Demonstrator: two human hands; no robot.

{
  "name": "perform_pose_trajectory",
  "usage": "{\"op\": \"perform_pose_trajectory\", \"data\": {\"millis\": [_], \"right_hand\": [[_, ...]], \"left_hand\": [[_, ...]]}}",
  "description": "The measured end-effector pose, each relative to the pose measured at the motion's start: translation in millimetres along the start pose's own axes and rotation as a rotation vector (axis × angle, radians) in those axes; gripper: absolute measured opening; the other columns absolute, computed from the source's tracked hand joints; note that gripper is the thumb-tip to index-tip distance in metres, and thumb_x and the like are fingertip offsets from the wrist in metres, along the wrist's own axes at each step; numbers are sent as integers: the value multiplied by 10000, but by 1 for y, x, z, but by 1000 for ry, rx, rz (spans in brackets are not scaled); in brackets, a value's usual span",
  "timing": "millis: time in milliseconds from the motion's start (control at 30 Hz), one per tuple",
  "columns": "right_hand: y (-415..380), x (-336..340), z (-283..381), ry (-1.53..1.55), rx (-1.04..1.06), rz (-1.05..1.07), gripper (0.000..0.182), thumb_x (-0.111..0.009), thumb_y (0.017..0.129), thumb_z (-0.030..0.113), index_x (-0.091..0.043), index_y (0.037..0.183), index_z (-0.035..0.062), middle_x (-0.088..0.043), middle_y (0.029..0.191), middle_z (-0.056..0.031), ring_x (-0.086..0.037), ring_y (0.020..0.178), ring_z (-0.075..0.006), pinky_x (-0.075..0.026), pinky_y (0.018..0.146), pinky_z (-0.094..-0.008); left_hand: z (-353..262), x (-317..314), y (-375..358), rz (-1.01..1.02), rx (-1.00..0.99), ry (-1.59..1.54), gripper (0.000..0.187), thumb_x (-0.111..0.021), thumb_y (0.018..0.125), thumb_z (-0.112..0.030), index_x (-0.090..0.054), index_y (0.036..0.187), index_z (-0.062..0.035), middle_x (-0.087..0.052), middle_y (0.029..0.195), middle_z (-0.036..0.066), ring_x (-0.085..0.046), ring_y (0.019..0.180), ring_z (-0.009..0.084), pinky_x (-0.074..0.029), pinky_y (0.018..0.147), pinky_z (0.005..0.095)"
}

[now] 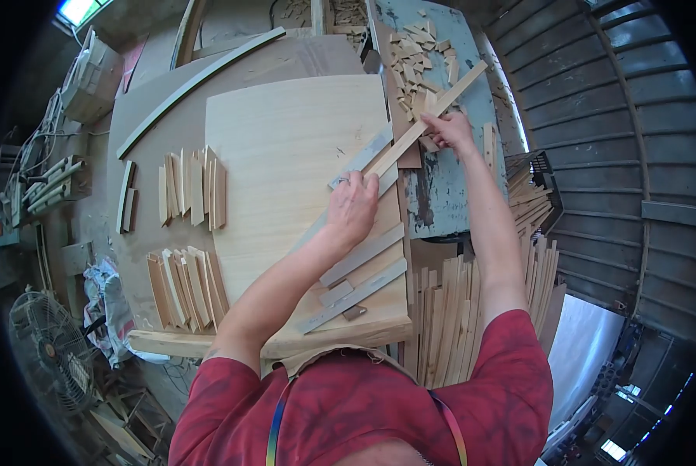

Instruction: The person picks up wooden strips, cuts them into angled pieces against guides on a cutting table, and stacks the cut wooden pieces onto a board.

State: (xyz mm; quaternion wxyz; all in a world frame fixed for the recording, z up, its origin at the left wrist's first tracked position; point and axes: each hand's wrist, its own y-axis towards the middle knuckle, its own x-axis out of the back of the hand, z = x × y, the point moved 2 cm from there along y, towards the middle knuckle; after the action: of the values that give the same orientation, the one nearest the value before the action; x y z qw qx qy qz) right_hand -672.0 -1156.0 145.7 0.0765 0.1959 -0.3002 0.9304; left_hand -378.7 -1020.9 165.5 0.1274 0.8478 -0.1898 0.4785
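two hands (353, 206) (452, 130) — one long strip (400, 145), two slat groups (197, 194) (198, 289) — one fan (51, 351)

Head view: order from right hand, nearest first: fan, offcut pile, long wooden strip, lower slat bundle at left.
From the right hand:
1. Long wooden strip: in its grip.
2. Offcut pile: just ahead of it.
3. Lower slat bundle: across the work, left side.
4. Fan: far left.

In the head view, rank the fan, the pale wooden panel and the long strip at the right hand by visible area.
1. Pale wooden panel
2. Fan
3. Long strip, by far the narrowest
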Motion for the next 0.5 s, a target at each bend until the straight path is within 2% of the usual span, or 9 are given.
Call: {"op": "perform_pose_trajectory", "data": {"millis": [33, 67, 167, 200, 300, 333, 433, 500], "right_hand": [[-1, 4, 8, -152, 13, -118, 455, -832, 865, 435, -723, 929, -2, -720, 875, -82, -670, 645, -115, -483, 466, -222], [2, 4, 15, -150, 15, -116, 455, -832, 865, 435, -723, 929, -2, -720, 875, -82, -670, 645, -115, -483, 466, -222], [25, 6, 43, -216, -132, -361, 499, -820, 816, 425, -746, 943, -52, -757, 950, -160, -754, 777, -238, -591, 614, -322], [36, 4, 40, -204, -127, -364, 499, -820, 816, 425, -746, 943, -52, -757, 950, -160, -754, 777, -238, -591, 614, -322], [56, -8, 33, -581, -111, -462, 466, -737, 826, 348, -738, 1017, -77, -762, 1023, -220, -764, 929, -332, -608, 796, -406], [57, -8, 35, -582, -108, -465, 466, -737, 826, 348, -738, 1017, -77, -762, 1023, -220, -764, 929, -332, -608, 796, -406], [36, -15, 47, -595, -163, -388, 475, -655, 880, 307, -705, 1216, -26, -694, 1319, -183, -669, 1228, -324, -531, 1008, -482], [42, -15, 34, -566, -173, -389, 479, -658, 882, 313, -705, 1215, -28, -698, 1312, -180, -671, 1222, -333, -533, 1005, -483]], "left_hand": [[0, 0, -1, 3, 8, -14, 487, -810, 722, -84, -585, 1151, -33, -606, 1092, 232, -615, 1057, 407, -553, 849, 466], [-1, -1, -2, 2, 9, -11, 487, -810, 722, -84, -585, 1151, -33, -606, 1092, 232, -615, 1057, 407, -553, 849, 466], [-2, -1, -2, 30, 9, 9, 509, -811, 733, -94, -576, 1179, -24, -598, 1116, 242, -617, 1071, 411, -554, 857, 465], [-2, -2, -2, 28, 1, 19, 509, -811, 733, -94, -576, 1179, -24, -598, 1116, 242, -617, 1071, 411, -554, 857, 465], [0, -7, -2, 17, -11, 70, 545, -814, 739, -108, -559, 1210, -5, -589, 1130, 252, -622, 1084, 410, -560, 849, 463], [1, -7, -3, 12, -11, 69, 545, -814, 739, -108, -559, 1210, -5, -589, 1130, 252, -622, 1084, 410, -560, 849, 463], [-5, 5, -6, -127, -116, 97, 239, -632, 814, -17, -574, 1040, 33, -591, 1003, 243, -656, 950, 364, -576, 748, 390], [-6, 3, -11, -115, -111, 83, 243, -632, 813, -19, -575, 1044, 33, -589, 1001, 238, -651, 945, 360, -574, 746, 390]]}}
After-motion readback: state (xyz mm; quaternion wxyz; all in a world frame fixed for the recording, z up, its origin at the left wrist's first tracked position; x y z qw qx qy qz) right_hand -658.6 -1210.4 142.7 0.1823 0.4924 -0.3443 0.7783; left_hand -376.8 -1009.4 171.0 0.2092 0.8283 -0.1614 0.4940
